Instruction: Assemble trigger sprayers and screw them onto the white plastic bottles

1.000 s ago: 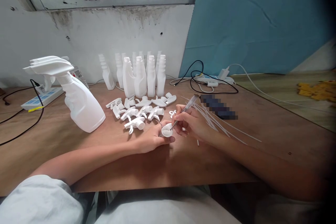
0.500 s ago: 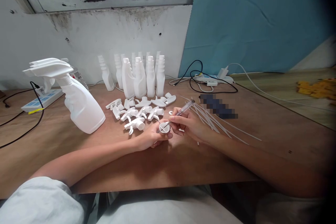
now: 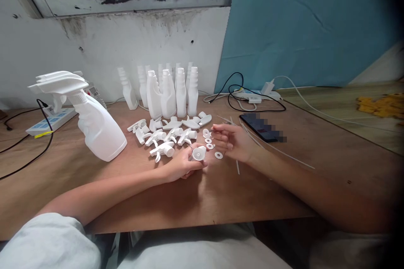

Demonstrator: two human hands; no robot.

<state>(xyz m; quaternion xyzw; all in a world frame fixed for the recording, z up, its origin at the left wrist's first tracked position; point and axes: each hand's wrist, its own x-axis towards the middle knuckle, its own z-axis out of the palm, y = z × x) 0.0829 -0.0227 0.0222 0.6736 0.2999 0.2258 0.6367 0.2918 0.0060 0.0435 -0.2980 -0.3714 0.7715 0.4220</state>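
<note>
My left hand (image 3: 181, 164) rests on the wooden table (image 3: 195, 197), closed around a white spray-head cap (image 3: 198, 154) with its round opening facing up. My right hand (image 3: 232, 142) hovers just right of it, fingers stretched left toward several small white washers (image 3: 208, 140) lying on the table. One more washer (image 3: 218, 155) lies below those fingers. No tool shows in the right hand. A heap of white trigger spray heads (image 3: 166, 134) lies just left of and behind the left hand.
A large white spray bottle (image 3: 99, 124) leans at the left. Small white bottles (image 3: 167, 90) stand at the back. Thin dip tubes (image 3: 277, 150) and a phone (image 3: 261, 127) lie at the right. Power strips (image 3: 50, 119) with cables sit at both back sides.
The pen-like tool that my right hand held against the cap is gone from view. That hand has drawn back from the cap and opened toward the washers. The left hand barely moved.
</note>
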